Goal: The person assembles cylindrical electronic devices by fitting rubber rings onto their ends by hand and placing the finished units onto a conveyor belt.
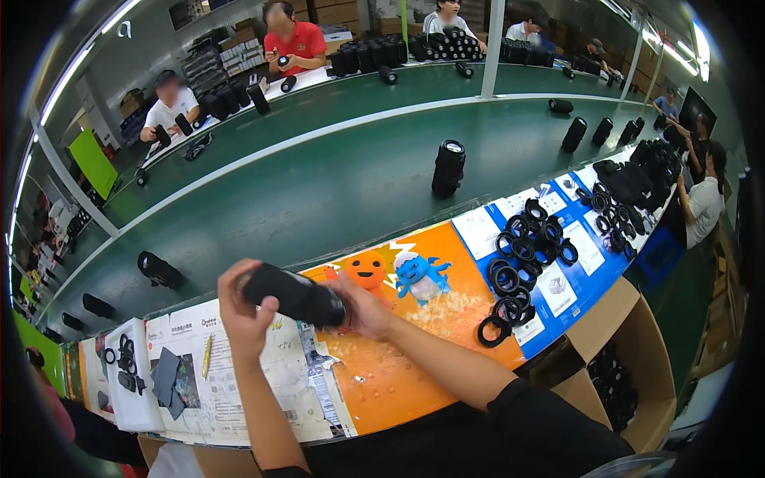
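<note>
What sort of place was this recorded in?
Probably a factory assembly line: a long green surface, perhaps a conveyor, bears spaced-out black cylinders, and workers line its far side, some holding similar ones.

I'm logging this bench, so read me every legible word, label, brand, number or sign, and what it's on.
I won't copy wording, only place it.
White sheet: heading, handwritten marks; fine print too small.
Orange sheet: large white letters.
Blue sheet: tiny print, too small.
Upper left: white letter-like mark.
Standing cylinder: top mark too small.
Held black cylinder: nothing legible.
</note>
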The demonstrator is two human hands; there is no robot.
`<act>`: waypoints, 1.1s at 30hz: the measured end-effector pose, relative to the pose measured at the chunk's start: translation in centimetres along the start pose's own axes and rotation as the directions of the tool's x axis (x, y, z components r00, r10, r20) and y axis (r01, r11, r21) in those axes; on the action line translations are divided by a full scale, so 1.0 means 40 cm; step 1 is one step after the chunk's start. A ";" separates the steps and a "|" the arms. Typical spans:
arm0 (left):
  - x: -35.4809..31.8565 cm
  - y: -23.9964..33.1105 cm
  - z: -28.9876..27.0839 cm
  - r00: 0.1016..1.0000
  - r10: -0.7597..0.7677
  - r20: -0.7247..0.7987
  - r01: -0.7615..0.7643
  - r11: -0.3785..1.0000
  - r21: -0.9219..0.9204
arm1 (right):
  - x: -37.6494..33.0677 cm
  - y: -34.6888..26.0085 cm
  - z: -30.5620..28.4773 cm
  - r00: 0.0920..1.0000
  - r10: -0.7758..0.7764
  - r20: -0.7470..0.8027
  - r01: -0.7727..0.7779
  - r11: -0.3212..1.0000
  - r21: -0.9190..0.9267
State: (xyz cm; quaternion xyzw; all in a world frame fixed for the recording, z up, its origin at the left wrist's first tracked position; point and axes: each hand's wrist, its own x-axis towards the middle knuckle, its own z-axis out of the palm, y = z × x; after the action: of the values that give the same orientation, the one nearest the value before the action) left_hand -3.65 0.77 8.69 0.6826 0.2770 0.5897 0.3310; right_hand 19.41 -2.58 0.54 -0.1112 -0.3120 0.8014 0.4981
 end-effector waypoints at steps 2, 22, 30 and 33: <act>-0.058 -0.027 0.041 0.992 -0.114 -0.046 0.103 0.974 -0.201 | 0.005 0.036 0.001 0.992 0.086 -0.087 -0.103 0.972 -0.211; -0.134 -0.065 0.104 0.874 -0.478 -0.089 0.317 0.700 -0.640 | -0.027 -0.007 0.079 0.985 0.031 -0.167 -0.163 0.464 -0.871; -0.124 -0.112 0.088 0.856 -0.474 -0.205 0.217 0.690 -0.690 | -0.008 0.062 0.104 0.911 -0.410 0.049 0.113 0.134 -0.984; -0.118 -0.110 0.079 0.900 -0.427 -0.085 0.239 0.648 -0.723 | -0.018 0.064 0.104 0.919 -0.394 0.028 0.070 0.091 -0.993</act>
State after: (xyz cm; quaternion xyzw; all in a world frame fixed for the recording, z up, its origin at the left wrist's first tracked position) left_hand -1.18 -0.50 2.07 0.3640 0.1948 0.6585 0.6292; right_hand 15.83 -5.61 2.13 -0.4567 -0.7082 0.2863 0.4560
